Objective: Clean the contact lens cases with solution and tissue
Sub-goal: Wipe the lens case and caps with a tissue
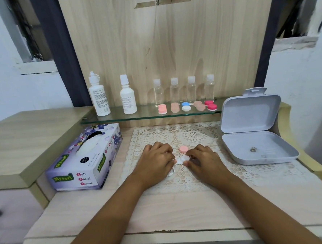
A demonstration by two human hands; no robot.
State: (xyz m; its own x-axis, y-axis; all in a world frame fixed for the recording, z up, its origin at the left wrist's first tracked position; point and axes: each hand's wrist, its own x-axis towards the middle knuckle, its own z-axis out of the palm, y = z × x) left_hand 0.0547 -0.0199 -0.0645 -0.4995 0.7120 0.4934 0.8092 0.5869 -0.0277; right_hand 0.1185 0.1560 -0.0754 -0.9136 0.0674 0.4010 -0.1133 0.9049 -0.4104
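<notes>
This looks like a dressing-table corner in a home. A pale wood-grain worktop (162, 212) carries a white lace mat (195, 135), and a matching wood-grain panel (170, 45) rises behind it. A narrow glass shelf (146, 116) holds personal-care things: two white solution bottles (99, 99), four small clear bottles (175, 91) and a row of coloured contact lens cases (186, 108). A flowered box of facial tissue (83, 160) sits on the left, with drawers (7, 216) below it. White-painted walls (3, 90) stand on both sides.

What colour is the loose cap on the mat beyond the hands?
Pale pink cap, clearest in head view.
</notes>
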